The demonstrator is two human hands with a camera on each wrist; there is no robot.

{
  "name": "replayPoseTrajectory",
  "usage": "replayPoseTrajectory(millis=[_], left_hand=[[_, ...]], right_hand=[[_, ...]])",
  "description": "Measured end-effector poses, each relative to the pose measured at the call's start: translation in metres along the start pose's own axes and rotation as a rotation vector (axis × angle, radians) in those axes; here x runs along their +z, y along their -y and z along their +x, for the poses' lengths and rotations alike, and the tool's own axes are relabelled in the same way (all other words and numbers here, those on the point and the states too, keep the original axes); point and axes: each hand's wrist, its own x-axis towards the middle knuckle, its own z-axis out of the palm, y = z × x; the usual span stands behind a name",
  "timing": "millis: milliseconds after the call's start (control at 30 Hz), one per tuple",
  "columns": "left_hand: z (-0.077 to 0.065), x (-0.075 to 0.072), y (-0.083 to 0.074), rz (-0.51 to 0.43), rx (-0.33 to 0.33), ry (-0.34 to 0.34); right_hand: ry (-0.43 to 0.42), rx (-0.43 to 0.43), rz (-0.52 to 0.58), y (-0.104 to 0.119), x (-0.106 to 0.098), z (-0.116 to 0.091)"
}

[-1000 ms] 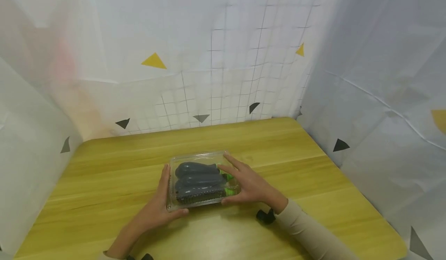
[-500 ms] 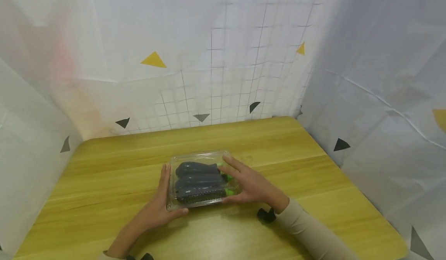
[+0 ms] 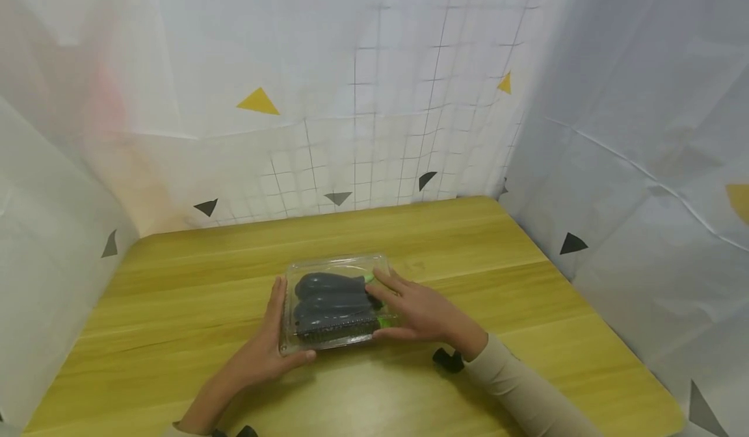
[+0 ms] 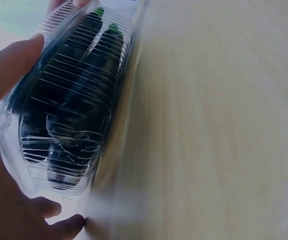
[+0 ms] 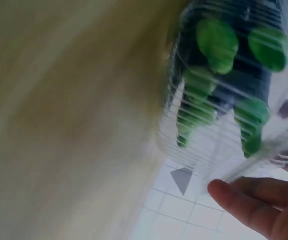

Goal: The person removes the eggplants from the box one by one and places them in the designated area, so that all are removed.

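Observation:
A clear plastic clamshell box (image 3: pixel 333 263) lies on the wooden table (image 3: pixel 193 281), its lid down. Inside are several dark eggplants (image 3: pixel 330 284) with green stem caps (image 5: pixel 216 42). My left hand (image 3: pixel 260 352) holds the box's left end, thumb along the front and fingers along the side; the left wrist view has this hand (image 4: pixel 9 145) around the box end. Straight fingers of my right hand (image 3: pixel 421 310) rest on the lid's right part, over the stem end, with the thumb by the front edge. The right wrist view catches its fingers (image 5: pixel 254 205) beside the lid rim.
White patterned sheets (image 3: pixel 316 66) stand behind the table and on both sides. A dark wrist-camera mount (image 3: pixel 448 360) sits under the right wrist, close above the table.
The right hand's fingers have shifted slightly at the box's right end and now lie flatter and closer together on the lid. The left hand and the box stay in place.

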Motion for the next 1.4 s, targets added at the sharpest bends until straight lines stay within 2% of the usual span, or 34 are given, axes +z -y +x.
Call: replayPoseTrajectory(millis=[300,433,567,800,933,1100,1400], left_hand=[[0.001,-0.001,-0.003,0.02,0.01,0.014],[0.002,-0.003,-0.005,0.01,0.008,0.019],[0.002,-0.001,-0.004,0.004,0.012,0.016],[0.003,0.003,-0.004,0.017,0.025,0.018],[0.001,0.003,-0.004,0.011,0.02,0.023],[0.0,0.003,-0.003,0.001,0.008,0.019],[0.001,0.005,-0.003,-0.03,-0.027,-0.026]], right_hand=[[0.055,-0.038,-0.108,0.005,-0.011,0.0],[0.045,-0.076,-0.174,0.007,-0.012,0.001],[0.039,-0.072,-0.156,0.009,-0.013,0.002],[0.075,-0.034,-0.11,0.01,-0.019,0.003],[0.067,-0.063,-0.081,0.011,-0.021,0.0],[0.04,-0.114,-0.128,0.01,-0.019,-0.001],[-0.006,-0.091,-0.169,0.012,-0.015,0.002]])
